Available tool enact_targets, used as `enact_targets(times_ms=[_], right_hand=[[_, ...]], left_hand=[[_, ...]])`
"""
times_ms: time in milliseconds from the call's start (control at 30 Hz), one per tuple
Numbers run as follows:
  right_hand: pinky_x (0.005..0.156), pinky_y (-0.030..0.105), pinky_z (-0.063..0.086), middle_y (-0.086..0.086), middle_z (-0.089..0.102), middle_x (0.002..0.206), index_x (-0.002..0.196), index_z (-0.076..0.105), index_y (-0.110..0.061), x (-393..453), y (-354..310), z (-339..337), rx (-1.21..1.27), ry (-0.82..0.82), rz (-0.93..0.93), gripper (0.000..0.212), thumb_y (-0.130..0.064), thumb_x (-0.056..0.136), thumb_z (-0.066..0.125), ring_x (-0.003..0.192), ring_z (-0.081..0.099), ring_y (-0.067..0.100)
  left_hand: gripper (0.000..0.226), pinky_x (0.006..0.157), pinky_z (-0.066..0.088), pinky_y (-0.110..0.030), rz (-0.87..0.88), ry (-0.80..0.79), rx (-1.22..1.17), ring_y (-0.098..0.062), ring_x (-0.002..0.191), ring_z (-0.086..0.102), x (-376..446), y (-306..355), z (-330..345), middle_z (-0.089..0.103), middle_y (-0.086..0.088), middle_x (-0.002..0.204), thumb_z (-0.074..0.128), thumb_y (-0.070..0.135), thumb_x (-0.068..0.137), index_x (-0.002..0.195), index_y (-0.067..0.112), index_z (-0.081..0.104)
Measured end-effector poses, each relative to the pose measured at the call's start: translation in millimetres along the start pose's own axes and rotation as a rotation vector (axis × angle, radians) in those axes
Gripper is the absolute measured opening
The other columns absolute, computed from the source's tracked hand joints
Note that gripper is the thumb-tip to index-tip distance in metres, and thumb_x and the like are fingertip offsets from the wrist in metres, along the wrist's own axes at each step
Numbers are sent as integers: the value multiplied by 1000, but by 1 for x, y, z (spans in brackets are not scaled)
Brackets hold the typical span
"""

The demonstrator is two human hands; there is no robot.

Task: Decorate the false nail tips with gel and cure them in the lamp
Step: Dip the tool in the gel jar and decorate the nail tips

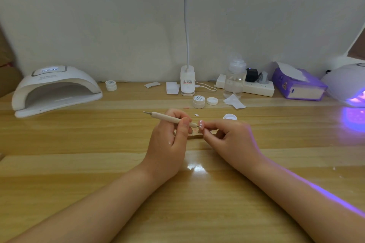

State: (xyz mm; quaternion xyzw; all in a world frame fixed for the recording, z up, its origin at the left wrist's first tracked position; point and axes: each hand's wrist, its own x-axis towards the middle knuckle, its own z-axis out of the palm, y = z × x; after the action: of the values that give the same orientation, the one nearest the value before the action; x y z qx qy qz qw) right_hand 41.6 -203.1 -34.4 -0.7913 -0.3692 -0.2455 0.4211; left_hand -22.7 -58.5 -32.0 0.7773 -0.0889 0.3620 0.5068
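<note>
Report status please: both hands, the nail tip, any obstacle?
Left hand grips dotting tool, point at nail tip. Right hand pinches the tip. White dots on it. Nothing in the way.

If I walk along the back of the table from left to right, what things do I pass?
White nail lamp → stacked gel jars → desk lamp base → clear bottle → power strip → purple tissue box → lit nail lamp.

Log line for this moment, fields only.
left hand: holds dotting tool | right hand: pinches nail tip | tool touching tip | right lamp lit
</note>
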Motion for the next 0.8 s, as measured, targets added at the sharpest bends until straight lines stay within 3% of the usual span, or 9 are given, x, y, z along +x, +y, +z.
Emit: enact_targets(times_ms=[167,800], right_hand=[[54,6,38,-38,51,63,85,77,-21,0,0,-1,-5,-4,-3,11,-13,79,72,52,53,-1],[53,5,35,-40,52,58,84,76,-19,-1,1,0,4,-8,23,8,-14,80,72,49,50,-2]], left_hand=[[11,60,43,-9,8,6,-2,2,69,61,0,0,0,59,12,66,43,22,90,84,26,51],[13,60,42,-8,34,49,-19,0,69,61,2,-1,0,64,21,76,42,22,92,85,27,51]])
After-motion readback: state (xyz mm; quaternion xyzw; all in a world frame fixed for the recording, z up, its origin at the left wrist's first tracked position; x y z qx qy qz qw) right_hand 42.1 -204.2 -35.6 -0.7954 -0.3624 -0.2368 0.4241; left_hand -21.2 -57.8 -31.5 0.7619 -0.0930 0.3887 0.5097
